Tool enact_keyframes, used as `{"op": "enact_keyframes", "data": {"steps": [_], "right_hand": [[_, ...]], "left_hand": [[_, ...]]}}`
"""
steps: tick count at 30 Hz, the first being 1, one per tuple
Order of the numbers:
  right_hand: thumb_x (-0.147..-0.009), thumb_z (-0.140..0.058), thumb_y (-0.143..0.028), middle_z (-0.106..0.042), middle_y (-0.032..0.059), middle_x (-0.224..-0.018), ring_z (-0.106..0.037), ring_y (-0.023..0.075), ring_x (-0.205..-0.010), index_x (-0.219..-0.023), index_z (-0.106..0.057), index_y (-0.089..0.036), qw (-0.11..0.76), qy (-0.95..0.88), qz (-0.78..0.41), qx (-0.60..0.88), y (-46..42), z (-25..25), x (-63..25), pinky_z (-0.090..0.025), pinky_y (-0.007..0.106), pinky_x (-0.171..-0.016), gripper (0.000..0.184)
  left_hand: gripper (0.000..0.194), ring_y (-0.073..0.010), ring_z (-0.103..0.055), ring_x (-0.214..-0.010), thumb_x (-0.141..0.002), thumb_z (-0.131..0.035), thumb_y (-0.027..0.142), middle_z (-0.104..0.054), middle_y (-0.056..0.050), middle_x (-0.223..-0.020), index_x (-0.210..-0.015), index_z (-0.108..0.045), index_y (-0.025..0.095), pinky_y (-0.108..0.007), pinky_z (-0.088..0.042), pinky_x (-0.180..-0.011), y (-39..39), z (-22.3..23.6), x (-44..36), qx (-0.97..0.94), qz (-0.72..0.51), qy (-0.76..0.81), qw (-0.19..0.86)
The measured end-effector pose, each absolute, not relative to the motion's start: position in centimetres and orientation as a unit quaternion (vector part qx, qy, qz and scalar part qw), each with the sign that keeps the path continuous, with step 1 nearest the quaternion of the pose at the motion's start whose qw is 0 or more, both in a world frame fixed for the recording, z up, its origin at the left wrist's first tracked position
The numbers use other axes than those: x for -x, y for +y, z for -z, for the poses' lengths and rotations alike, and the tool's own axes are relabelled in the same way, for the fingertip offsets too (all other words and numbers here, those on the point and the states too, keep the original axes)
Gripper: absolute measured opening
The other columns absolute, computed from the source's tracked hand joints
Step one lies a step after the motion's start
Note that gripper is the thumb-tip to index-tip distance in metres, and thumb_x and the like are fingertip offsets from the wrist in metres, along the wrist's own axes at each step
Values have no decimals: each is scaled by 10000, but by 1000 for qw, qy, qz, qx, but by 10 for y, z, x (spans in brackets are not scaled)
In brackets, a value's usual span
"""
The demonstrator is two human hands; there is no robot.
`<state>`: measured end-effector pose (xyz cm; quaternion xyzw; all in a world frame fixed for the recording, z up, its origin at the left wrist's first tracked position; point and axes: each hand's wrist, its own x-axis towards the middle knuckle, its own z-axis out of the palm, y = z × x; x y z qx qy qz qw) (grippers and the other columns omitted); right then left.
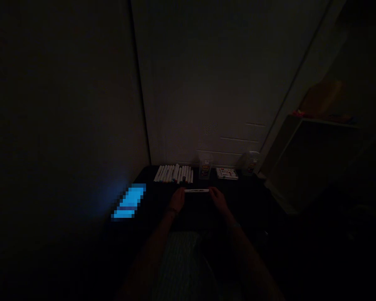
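A white marker pen [196, 190] is held level above the dark table, one end in each hand. My left hand [177, 200] pinches its left end, and my right hand [218, 198] grips the right end. Just beyond my left hand, several white markers [172, 173] lie side by side in a row. The fingertips are dim, so the exact grip is hard to make out.
Behind the held marker stand a clear plastic container [204, 168] and, farther right, another clear container [251, 162]. Between them lies a flat white printed pack [227, 173]. A glowing blurred screen [130, 201] rests on the table's left side. A shelf unit [301, 121] stands at the right.
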<state>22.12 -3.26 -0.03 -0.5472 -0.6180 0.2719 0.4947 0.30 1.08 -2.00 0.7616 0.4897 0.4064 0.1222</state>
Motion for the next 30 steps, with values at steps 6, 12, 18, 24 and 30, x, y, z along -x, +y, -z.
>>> {"op": "enact_keyframes", "data": {"steps": [6,12,18,24,30], "right_hand": [[-829,-326,-432,-614,15,-763,-534,118,-620,-1013,-548,-193,502,-630,-265,530,-34,1,-223,-417,223,-589,374],[-839,-293,-420,-611,18,-763,-527,116,-601,-1025,-545,-181,505,-630,-265,527,-33,3,-224,-418,221,-579,394],[-840,-287,-410,-615,21,-752,-527,117,-598,-1036,-548,-180,495,-632,-270,532,-33,0,-224,-423,226,-590,400],[-816,-343,-437,-621,23,-761,-539,125,-628,-1020,-561,-181,491,-622,-278,543,-33,0,-222,-428,232,-595,394],[-809,-368,-445,-623,18,-794,-557,130,-689,-1009,-565,-198,494,-628,-272,536,-33,1,-223,-431,232,-619,375]], "left_hand": [[310,-153,-540,-939,-849,-265,229,-596,-66,-974,-984,-536,160,-325,-403,-897,11,19,-2,-762,-404,488,135],[291,-154,-538,-932,-847,-291,270,-590,-63,-970,-976,-530,167,-318,-405,-881,9,16,-3,-757,-414,486,141],[285,-159,-539,-906,-848,-295,312,-587,-63,-926,-941,-524,171,-319,-415,-849,6,13,-3,-760,-408,488,133],[304,-166,-520,-962,-856,-264,265,-573,-82,-992,-981,-521,159,-333,-398,-888,9,17,-4,-755,-408,500,120],[314,-165,-532,-936,-854,-250,229,-586,-81,-957,-963,-535,151,-330,-404,-882,12,19,-3,-760,-406,494,115]]}}
